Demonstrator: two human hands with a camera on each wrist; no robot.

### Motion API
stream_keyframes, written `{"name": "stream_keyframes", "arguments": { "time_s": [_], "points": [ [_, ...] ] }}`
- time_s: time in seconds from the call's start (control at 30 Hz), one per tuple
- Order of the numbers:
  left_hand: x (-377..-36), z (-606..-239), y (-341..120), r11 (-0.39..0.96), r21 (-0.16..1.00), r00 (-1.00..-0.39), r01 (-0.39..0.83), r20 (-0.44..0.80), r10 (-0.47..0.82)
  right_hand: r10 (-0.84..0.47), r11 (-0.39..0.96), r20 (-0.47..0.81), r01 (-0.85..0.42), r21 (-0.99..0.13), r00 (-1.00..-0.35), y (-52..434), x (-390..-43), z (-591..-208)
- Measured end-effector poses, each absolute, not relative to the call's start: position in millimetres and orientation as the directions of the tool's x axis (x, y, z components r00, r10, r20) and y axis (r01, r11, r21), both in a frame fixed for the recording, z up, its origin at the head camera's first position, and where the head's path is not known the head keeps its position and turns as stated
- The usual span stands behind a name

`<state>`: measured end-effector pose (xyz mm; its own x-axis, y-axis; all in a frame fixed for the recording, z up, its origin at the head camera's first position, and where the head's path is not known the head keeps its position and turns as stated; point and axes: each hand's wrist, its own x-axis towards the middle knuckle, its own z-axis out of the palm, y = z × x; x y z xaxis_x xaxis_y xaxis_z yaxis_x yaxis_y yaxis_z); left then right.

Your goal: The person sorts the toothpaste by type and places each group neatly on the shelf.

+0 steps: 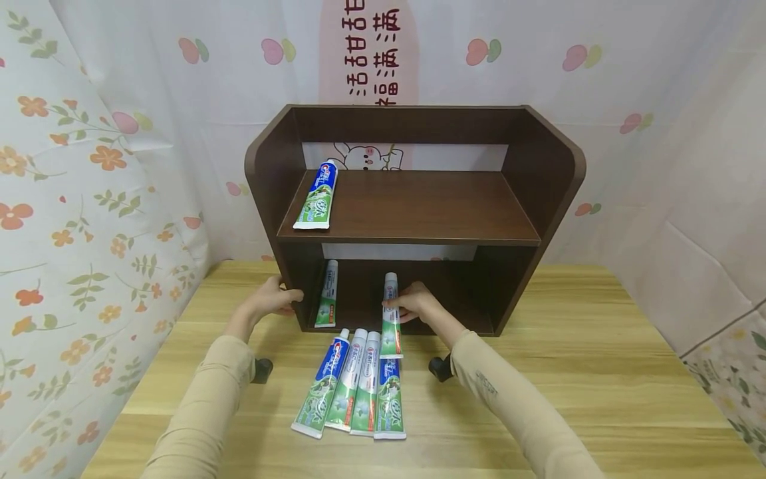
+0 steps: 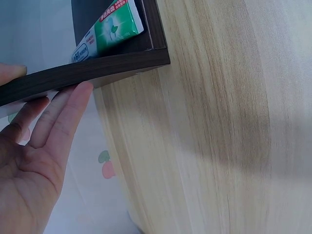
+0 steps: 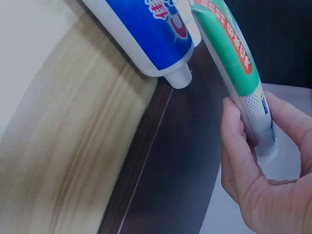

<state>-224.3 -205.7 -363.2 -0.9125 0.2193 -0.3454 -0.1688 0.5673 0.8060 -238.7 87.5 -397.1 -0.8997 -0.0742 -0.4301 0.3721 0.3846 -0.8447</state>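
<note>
Fingers [image 3: 239,146] of my right hand [image 1: 419,305] pinch the cap end of a toothpaste tube [image 1: 391,316], angling it through the lower opening of the dark wooden shelf unit [image 1: 413,213], at 12 o'clock on the light wood table [image 1: 598,372]. My left hand [image 1: 272,299] lies straight-fingered against the unit's left wall, probably to steady it. Four tubes [image 1: 350,386] lie side by side at 6 o'clock; one tube [image 1: 317,196] rests on the upper shelf at 10 o'clock, another [image 1: 327,294] inside the lower bay.
</note>
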Motion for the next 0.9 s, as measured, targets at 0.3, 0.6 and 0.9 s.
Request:
{"name": "stream_keyframes", "arguments": {
  "time_s": [0.3, 0.6, 0.9],
  "points": [
    [-227, -363, -206, 0.538, 0.824, -0.913, -0.177, -0.341, 0.222, -0.064, 0.367, -0.426, 0.376, -0.851, -0.902, 83, -246, -394],
    [-229, -365, -206, 0.542, 0.817, -0.907, -0.196, -0.362, 0.216, -0.067, 0.360, -0.423, 0.373, -0.855, -0.904, 76, -252, -390],
    [-229, -366, -207, 0.539, 0.820, -0.906, -0.192, -0.359, 0.223, -0.070, 0.319, -0.413, 0.372, -0.872, -0.908, 68, -259, -392]
  ]
}}
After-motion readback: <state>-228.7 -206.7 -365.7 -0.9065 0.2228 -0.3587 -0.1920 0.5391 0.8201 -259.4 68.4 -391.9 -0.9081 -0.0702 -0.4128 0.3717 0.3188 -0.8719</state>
